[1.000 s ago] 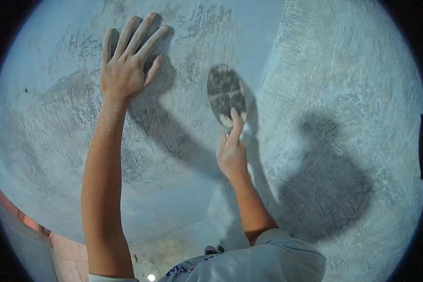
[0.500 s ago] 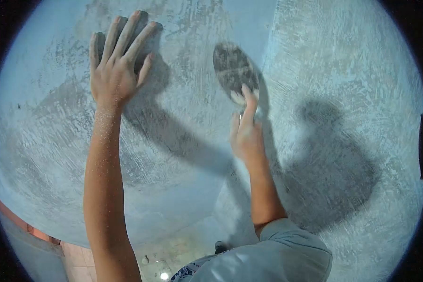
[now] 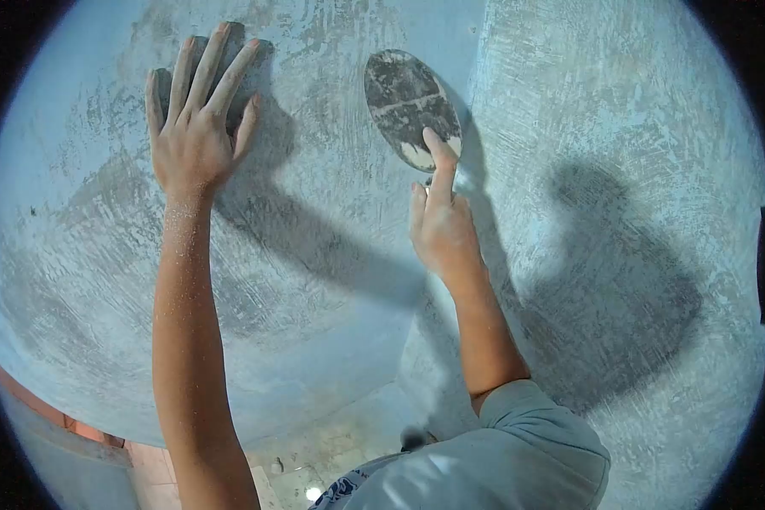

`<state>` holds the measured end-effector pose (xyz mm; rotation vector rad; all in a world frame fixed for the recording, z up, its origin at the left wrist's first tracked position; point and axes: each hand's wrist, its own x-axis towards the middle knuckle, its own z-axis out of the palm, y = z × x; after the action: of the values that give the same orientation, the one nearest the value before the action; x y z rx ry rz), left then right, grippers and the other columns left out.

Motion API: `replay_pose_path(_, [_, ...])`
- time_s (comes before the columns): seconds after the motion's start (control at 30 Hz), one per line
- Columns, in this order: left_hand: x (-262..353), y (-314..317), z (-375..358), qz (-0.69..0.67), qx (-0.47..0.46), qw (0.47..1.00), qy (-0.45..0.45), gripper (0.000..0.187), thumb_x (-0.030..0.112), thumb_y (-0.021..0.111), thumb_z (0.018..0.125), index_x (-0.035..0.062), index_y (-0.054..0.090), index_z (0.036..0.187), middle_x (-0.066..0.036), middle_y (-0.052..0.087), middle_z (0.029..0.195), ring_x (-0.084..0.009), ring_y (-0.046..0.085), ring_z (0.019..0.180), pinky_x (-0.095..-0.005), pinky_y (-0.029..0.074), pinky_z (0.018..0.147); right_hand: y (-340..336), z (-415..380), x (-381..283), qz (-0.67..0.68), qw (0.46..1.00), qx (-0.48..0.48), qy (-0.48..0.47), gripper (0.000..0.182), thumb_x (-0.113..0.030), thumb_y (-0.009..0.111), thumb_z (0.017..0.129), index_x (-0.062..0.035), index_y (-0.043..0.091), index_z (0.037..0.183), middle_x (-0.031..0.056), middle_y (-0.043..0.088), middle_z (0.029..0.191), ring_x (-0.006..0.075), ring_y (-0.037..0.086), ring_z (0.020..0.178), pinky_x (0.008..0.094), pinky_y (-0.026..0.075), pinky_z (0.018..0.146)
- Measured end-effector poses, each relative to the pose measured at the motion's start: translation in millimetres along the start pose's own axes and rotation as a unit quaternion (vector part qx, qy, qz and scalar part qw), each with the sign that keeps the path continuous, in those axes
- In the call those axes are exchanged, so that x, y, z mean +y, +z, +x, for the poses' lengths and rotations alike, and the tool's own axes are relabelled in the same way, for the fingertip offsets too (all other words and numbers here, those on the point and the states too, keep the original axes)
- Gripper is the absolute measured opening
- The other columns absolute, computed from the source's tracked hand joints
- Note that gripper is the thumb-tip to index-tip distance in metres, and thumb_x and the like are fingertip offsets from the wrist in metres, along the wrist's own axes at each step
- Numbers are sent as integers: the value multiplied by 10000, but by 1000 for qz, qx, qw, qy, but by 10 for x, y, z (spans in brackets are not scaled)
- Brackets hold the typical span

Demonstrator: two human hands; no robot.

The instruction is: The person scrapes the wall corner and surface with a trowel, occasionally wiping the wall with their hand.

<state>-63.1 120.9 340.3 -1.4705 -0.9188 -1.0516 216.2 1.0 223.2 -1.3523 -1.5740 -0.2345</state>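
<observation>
My left hand (image 3: 194, 140) lies against the rough, scraped wall (image 3: 331, 229) at upper left, fingers spread and dusted with pale powder. In my right hand (image 3: 444, 225) is an oval-bladed trowel (image 3: 404, 98), its grip mostly hidden inside my curled fingers. My index finger stretches along the lower part of the blade. Dark metal and a whitish smear show on the blade's face. It sits close to the wall, left of the corner where two wall faces meet.
To the right, a second wall face (image 3: 620, 119) carries scrape marks and a large shadow (image 3: 612, 297). Below lies a tiled floor (image 3: 348, 459) with a bright spot (image 3: 314, 494). A reddish ledge (image 3: 93, 432) runs at lower left.
The trowel and my right hand have moved up and slightly left along the wall. My left hand remains spread on the wall, a little further left in view.
</observation>
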Motion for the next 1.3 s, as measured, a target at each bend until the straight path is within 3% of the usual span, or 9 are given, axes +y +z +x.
replay_pose_path(0.07, [-20,25,-4,-2,14,1000,6,555,574,543,1060,528,443,1604,143,387,1724,-176,362,1592,-520,213,1344,11,-75,12,9,1000,-21,21,715,-101,517,1095,-163,146,1702,204,655,641,431,696,591,518,494,530])
replay_pose_path(0.23, [-38,38,10,-4,29,1000,5,550,575,543,1058,540,444,1598,154,394,1717,-176,364,1592,-512,216,1346,289,-526,225,33,998,-32,44,716,-71,529,1076,-168,166,1687,387,667,1294,555,725,893,589,581,764])
replay_pose_path(0.43, [-27,84,-15,3,23,1000,4,563,586,557,1042,548,445,1593,156,385,1721,-173,358,1595,-506,211,1352,-25,202,-51,24,999,34,-9,679,-78,524,1086,-160,188,1671,347,736,922,541,717,763,577,557,693])
replay_pose_path(0.47, [-28,84,-11,3,25,1000,2,563,585,557,1042,549,446,1592,156,384,1722,-173,357,1596,-506,211,1352,-188,184,-228,39,990,-75,108,705,-87,531,1083,-168,163,1679,344,737,924,544,725,788,586,569,716])
replay_pose_path(0.57, [-7,50,-28,10,14,1000,0,562,584,560,1043,545,449,1592,155,381,1724,-172,358,1596,-509,216,1349,154,-326,64,16,998,-38,50,749,-63,540,1069,-169,140,1693,268,696,723,439,693,597,511,528,548])
replay_pose_path(0.67, [-33,73,-12,8,29,1000,2,562,585,560,1044,541,451,1593,156,381,1724,-171,365,1592,-507,222,1346,111,-293,18,60,997,-46,34,776,-37,538,1059,-172,106,1690,313,689,1105,494,723,770,555,571,693])
replay_pose_path(0.93, [-32,60,-17,14,20,1000,13,572,572,555,1061,510,435,1617,126,370,1736,-194,347,1603,-513,210,1348,-116,240,-183,41,994,-65,73,767,-30,569,1048,-124,123,1664,354,740,917,555,738,921,556,587,842])
replay_pose_path(1.17, [-55,35,-17,7,27,1000,13,565,562,549,1063,498,447,1616,113,378,1736,-197,347,1605,-499,209,1342,616,-794,382,7,995,24,-100,763,-43,556,1053,-97,140,1691,236,677,666,490,696,622,516,548,575])
replay_pose_path(1.3, [-4,11,-1,-40,33,999,16,638,476,599,985,395,478,1606,41,388,1733,-253,335,1610,-524,197,1339,255,-311,63,-8,999,-29,-25,742,-19,547,1053,-71,169,1690,211,662,635,456,672,572,519,516,532])
